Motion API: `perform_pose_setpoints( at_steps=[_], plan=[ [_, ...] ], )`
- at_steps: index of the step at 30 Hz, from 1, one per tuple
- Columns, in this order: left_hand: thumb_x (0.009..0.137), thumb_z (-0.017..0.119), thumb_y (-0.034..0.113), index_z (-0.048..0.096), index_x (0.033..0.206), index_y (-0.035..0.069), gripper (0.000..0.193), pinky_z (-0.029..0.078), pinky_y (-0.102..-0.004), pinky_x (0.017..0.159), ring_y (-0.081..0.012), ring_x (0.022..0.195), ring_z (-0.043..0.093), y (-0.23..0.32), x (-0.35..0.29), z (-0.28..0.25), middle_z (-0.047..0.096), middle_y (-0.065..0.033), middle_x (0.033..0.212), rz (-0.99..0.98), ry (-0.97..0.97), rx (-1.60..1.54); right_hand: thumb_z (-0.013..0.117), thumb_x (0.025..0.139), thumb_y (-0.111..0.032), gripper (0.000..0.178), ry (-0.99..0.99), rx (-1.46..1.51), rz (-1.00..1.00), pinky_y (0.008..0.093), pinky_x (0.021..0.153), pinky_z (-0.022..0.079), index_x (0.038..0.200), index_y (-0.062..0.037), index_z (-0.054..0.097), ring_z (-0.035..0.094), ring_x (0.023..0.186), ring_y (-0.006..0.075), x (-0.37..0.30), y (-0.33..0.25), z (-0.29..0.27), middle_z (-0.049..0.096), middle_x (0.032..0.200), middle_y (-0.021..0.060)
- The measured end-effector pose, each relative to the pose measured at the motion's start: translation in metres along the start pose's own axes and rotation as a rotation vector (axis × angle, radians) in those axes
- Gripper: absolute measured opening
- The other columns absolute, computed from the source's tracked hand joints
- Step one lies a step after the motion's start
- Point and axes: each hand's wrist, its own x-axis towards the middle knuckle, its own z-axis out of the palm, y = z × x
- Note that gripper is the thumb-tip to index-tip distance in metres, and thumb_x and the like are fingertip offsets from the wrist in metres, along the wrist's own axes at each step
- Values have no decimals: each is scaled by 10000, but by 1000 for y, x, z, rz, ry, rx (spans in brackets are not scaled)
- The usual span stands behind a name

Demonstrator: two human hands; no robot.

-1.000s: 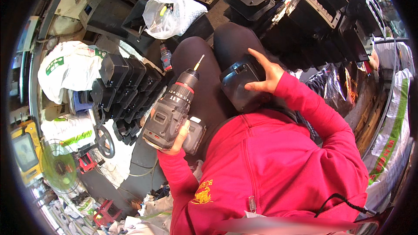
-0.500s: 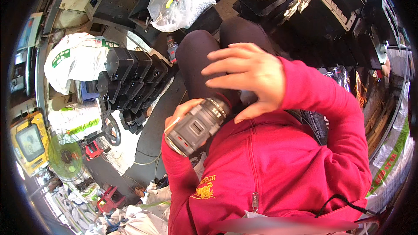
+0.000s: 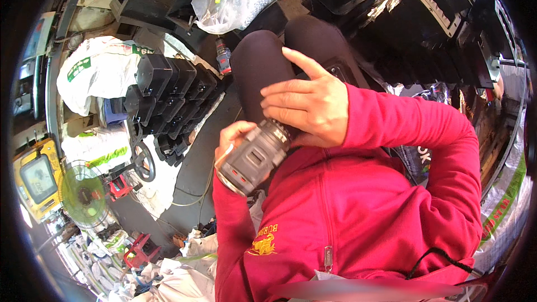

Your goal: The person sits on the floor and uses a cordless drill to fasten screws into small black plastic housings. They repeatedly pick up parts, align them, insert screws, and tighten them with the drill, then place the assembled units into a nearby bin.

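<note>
Both left hand (image 3: 228,140) and right hand (image 3: 310,103) meet at the cordless drill (image 3: 253,159) above the lap (image 3: 253,72); left fingers clasp it, the right grasp is hidden. An accidental trigger squeeze could catch the right fingers. A partly covered black housing (image 3: 338,71) rests toward the lap's right edge.

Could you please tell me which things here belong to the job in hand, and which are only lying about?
Apparently in the job:
drill, in the left hand
right hand, over the drill's front
black part on the lap, mostly hidden

Apparently just lying about:
small tool
fan
red stool
white sack
</note>
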Motion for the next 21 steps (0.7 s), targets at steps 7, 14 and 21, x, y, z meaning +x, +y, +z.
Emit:
perform_pose_setpoints(
  at_steps=[7,14,21],
  plan=[
    [654,865,165,399,1269,28,783,520,-281,810,-166,930,641,13,8,-4,586,-99,1106,162,108,264,806,626,-260,541,222,-85,-27,654,1112,234,1106,-63,652,582,1198,196,13,0,22,657,1157,50],
    [627,840,129,447,1285,1,777,489,-339,893,-212,1048,590,2,-7,-5,540,-122,1207,85,169,52,867,576,-415,939,195,-124,192,532,1088,316,1365,-55,507,379,1358,381,-12,27,-25,444,1427,178],
    [701,816,128,407,1327,-26,764,482,-380,903,-241,1056,562,-24,-13,-26,530,-151,1200,-152,264,20,879,617,-462,1178,-20,106,1103,455,1079,369,1520,-86,224,406,1311,445,-101,15,20,421,1396,294]
  ],
)
